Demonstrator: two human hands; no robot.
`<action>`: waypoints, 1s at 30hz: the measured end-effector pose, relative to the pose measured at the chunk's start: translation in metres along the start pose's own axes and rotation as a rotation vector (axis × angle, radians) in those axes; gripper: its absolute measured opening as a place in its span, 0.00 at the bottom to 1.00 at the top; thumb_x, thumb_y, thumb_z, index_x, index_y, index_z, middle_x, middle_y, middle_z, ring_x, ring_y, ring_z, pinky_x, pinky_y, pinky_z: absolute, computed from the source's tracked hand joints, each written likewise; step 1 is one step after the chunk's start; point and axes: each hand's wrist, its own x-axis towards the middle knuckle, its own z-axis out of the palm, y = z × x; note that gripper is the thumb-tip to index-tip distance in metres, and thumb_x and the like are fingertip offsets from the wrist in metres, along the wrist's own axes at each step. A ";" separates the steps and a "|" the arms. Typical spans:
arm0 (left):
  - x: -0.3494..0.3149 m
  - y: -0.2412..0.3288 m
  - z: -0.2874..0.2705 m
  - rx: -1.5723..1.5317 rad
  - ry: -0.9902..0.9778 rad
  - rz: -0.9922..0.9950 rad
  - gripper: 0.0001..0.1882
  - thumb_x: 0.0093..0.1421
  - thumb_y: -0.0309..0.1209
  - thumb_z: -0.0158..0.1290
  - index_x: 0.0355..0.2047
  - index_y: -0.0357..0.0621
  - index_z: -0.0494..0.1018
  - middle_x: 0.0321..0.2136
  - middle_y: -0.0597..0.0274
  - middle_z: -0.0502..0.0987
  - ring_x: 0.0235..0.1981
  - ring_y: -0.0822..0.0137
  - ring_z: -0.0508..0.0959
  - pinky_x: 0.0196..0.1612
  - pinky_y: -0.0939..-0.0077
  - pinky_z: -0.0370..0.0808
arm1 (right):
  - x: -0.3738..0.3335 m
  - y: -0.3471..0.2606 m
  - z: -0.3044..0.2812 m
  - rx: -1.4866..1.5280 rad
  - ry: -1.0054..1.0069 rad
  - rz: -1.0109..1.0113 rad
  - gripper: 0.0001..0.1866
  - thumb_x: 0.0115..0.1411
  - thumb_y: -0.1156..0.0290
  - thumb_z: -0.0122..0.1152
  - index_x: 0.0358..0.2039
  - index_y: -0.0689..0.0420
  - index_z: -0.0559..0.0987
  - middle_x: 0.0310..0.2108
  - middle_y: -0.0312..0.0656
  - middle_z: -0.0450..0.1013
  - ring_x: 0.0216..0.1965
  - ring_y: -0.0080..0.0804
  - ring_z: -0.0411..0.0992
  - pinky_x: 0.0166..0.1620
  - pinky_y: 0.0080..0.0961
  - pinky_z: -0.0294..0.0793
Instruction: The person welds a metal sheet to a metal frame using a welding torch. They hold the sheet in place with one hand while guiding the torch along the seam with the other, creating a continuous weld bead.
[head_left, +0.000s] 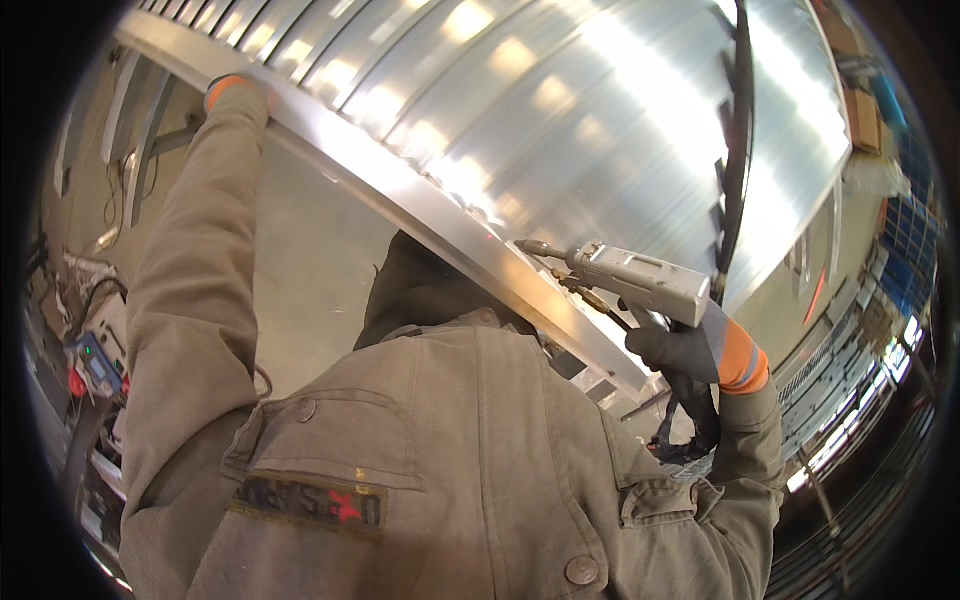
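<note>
My right hand (690,345), in a grey and black work glove with an orange cuff, grips a grey handheld welding gun (645,280). The brass-coloured nozzle of the gun points left at the seam between a shiny ribbed metal panel (600,150) and the flat metal rail (400,190) along its near edge. A small red dot shows on the metal just ahead of the tip; whether the tip touches cannot be told. At the far left, my left hand (222,90) rests at the rail. Only its orange cuff shows clearly, and its fingers are hidden.
A black ridged hose (738,150) hangs down over the panel's right part. To the left are metal legs (150,135) and a device with a small screen (98,365). Blue crates (910,190), cardboard boxes (862,120) and stacked metal profiles (840,370) stand at the right.
</note>
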 end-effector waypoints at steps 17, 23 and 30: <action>0.117 0.041 0.079 0.005 -0.057 0.097 0.30 0.78 0.51 0.48 0.70 0.50 0.80 0.73 0.52 0.78 0.73 0.48 0.77 0.75 0.49 0.73 | -0.263 0.152 0.118 -1.055 0.630 0.422 0.38 0.54 0.69 0.77 0.67 0.51 0.76 0.43 0.47 0.85 0.44 0.55 0.85 0.49 0.49 0.80; 0.029 0.111 0.111 -0.025 -0.097 0.155 0.29 0.78 0.50 0.49 0.70 0.50 0.80 0.72 0.52 0.78 0.73 0.48 0.78 0.75 0.49 0.74 | -0.244 0.206 0.092 -1.269 0.802 0.336 0.31 0.57 0.68 0.74 0.62 0.47 0.78 0.41 0.45 0.85 0.45 0.52 0.85 0.48 0.52 0.76; -0.068 0.177 0.129 -0.125 -0.109 0.095 0.28 0.78 0.50 0.49 0.70 0.50 0.80 0.72 0.53 0.79 0.72 0.48 0.78 0.74 0.49 0.74 | -0.141 0.190 0.059 -0.814 0.644 -0.245 0.28 0.65 0.63 0.77 0.62 0.56 0.77 0.40 0.51 0.84 0.42 0.57 0.85 0.42 0.47 0.84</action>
